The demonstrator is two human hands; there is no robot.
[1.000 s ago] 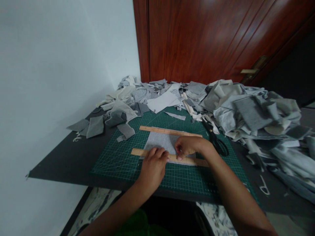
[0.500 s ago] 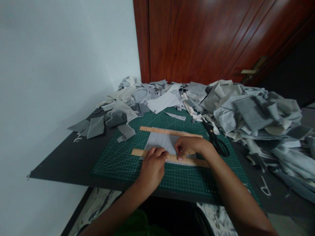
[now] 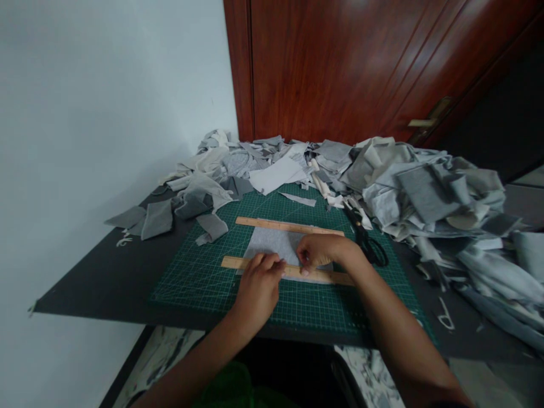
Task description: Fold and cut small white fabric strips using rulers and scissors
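A grey piece of fabric [image 3: 272, 241] lies flat on a green gridded cutting mat [image 3: 187, 289]. Across its near edge runs a wooden ruler [image 3: 232, 262], and a second wooden ruler [image 3: 250, 221] lies along its far edge. My left hand [image 3: 260, 283] holds the near ruler down with bent fingers pressed on it. Just to the right, my right hand [image 3: 318, 252] is closed in a pinch, its fingertips low against the same ruler. Whatever those fingers hold, if anything, is hidden.
Black-handled scissors [image 3: 366, 238] lie on the mat's right side. A large heap of grey fabric scraps [image 3: 429, 190] is piled at right, with more scraps [image 3: 204, 181] at back left. A thin strip [image 3: 298, 199] lies beyond the far ruler. Behind stands a wooden door [image 3: 323, 68].
The whole view has shifted slightly, so everything appears a little further left. Both hands keep their places on the near ruler.
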